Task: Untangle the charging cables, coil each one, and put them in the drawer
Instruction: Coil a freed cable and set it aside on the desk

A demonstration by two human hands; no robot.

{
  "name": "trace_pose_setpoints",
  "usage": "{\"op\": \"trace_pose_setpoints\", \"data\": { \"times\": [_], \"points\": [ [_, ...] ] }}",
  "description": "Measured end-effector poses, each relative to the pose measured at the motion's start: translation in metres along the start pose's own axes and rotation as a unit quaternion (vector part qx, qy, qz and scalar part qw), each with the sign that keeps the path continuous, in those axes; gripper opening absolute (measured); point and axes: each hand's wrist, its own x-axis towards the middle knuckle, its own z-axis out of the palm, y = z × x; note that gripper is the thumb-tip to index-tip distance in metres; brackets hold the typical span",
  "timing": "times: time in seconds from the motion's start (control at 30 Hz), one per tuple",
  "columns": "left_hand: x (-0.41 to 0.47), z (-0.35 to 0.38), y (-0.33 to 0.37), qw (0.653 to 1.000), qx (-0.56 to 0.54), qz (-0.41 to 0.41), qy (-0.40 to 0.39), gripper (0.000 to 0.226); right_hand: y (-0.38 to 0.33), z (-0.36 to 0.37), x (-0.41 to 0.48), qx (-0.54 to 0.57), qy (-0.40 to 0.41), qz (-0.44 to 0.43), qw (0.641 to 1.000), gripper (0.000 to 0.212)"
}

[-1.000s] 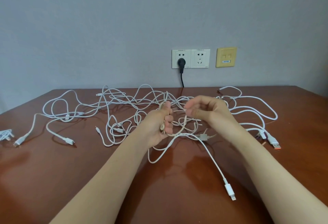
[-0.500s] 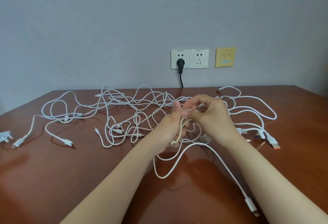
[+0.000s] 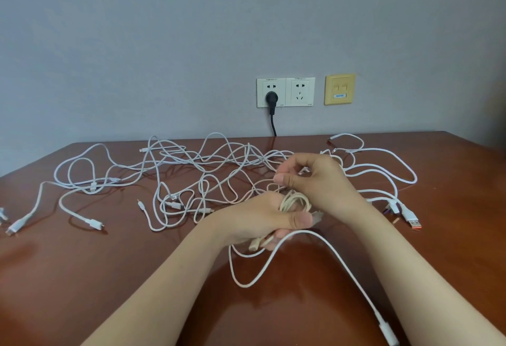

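Wood, red-brown and glossy enough to mirror the wires, makes up the counter (image 3: pixel 82 277), and across its far half sprawls the tangle of white cables (image 3: pixel 208 164), thin, round and limp, looping over one another from the left edge to the right. Both hands work just in front of that tangle, near the middle. The left hand (image 3: pixel 254 219) grips the cream cable (image 3: pixel 295 201), with fingers curled round several stacked loops and the thumb laid across them. The right hand (image 3: pixel 315 178), touching or nearly touching it from above and beyond, has its fingertips curled together in a pinch on what looks like the same cable's free run. That run climbs from the coil toward the right hand, so I judge the right hand the nearer 1 to feed the next wrap. 1 smoother white lead (image 3: pixel 336 258) arcs out from under the left hand (whether it is gripped too, I cannot tell) and runs toward the lower right to a stiff white connector (image 3: pixel 387 330). An orange-tipped plug (image 3: pixel 413 221) lies right of the hands. No drawer is in view.
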Motion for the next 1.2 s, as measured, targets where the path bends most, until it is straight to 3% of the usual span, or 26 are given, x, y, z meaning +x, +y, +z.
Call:
{"op": "trace_pose_setpoints", "data": {
  "times": [0.07, 0.27, 0.4, 0.5, 0.53, 0.6, 0.7, 0.83, 0.9, 1.07, 1.2],
  "points": [
    [-0.002, 0.002, 0.002, 0.999, -0.008, 0.003, 0.039, 0.045, 0.005, 0.000, 0.001, -0.044, 0.009, -0.005, 0.999, 0.018],
    [-0.003, -0.002, 0.005, 0.991, 0.017, 0.030, 0.130, 0.030, 0.007, 0.001, -0.002, -0.157, 0.002, 0.010, 0.988, 0.051],
    [-0.002, -0.001, 0.008, 0.984, 0.069, 0.012, 0.162, 0.034, 0.000, 0.005, -0.007, -0.195, 0.005, -0.016, 0.981, 0.047],
    [0.000, 0.002, 0.008, 0.974, 0.122, 0.034, 0.186, 0.009, -0.003, 0.014, -0.011, -0.222, 0.023, -0.051, 0.974, 0.044],
    [0.001, 0.002, 0.008, 0.972, 0.131, 0.041, 0.191, 0.013, -0.002, 0.016, -0.011, -0.215, 0.028, -0.058, 0.974, 0.043],
    [0.003, 0.003, 0.007, 0.973, 0.126, 0.054, 0.185, 0.022, -0.001, 0.016, -0.009, -0.180, 0.037, -0.061, 0.981, 0.044],
    [0.001, 0.003, 0.011, 0.986, 0.065, 0.043, 0.150, 0.016, 0.000, 0.013, -0.006, -0.114, 0.068, -0.047, 0.990, 0.051],
    [-0.012, -0.008, 0.017, 0.983, -0.182, -0.009, 0.018, 0.008, 0.001, 0.007, -0.003, -0.078, 0.100, -0.034, 0.991, 0.053],
    [-0.017, -0.012, 0.017, 0.971, -0.236, -0.021, -0.009, 0.021, 0.002, 0.003, -0.002, -0.074, 0.122, -0.033, 0.989, 0.055],
    [-0.012, -0.007, 0.016, 0.973, -0.226, -0.046, 0.000, 0.027, 0.000, 0.002, -0.005, -0.144, 0.126, -0.035, 0.981, 0.050],
    [-0.008, -0.007, 0.015, 0.987, -0.135, -0.073, 0.052, 0.020, -0.002, 0.003, -0.006, -0.171, 0.126, -0.017, 0.977, 0.051]
  ]
}}
